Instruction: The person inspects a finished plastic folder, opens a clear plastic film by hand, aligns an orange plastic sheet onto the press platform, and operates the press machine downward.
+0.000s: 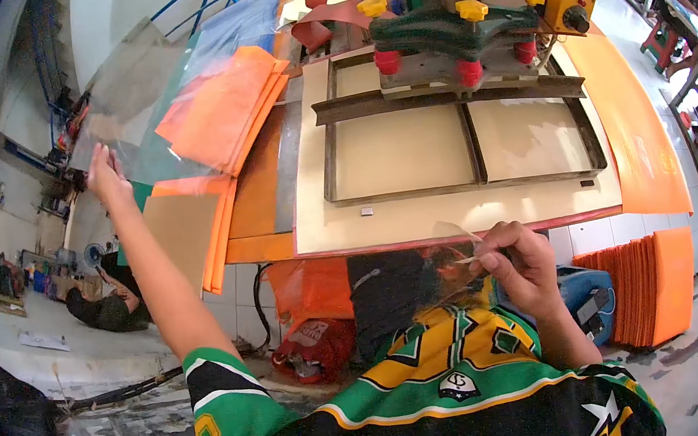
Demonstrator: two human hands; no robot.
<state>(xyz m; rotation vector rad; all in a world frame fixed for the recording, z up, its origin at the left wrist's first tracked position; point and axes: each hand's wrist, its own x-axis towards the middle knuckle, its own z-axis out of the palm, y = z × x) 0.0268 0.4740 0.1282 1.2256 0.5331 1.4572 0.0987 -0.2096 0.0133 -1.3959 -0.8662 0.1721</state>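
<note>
My left hand [107, 176], stretched out to the far left, is closed on the edge of a clear plastic sheet [119, 129]. That sheet spreads over the back left, close to the stack of orange sheets [220, 111]. My right hand [522, 270] is in front of the table's near edge, with thumb and fingers pinching a thin, pale, translucent strip [460, 237]. Behind it lies a cream board [411, 217] bearing a dark metal frame [473, 144] split by a crossbar. A press head [452, 32] with yellow knobs stands over the frame's back part.
A yellow control box [568, 6] sits beside the press. Orange sheets [631, 119] lie along the right edge. Below are a bundle of orange sheets [641, 290], a blue machine [587, 301] and a red bag [317, 346]. People sit at left and far right.
</note>
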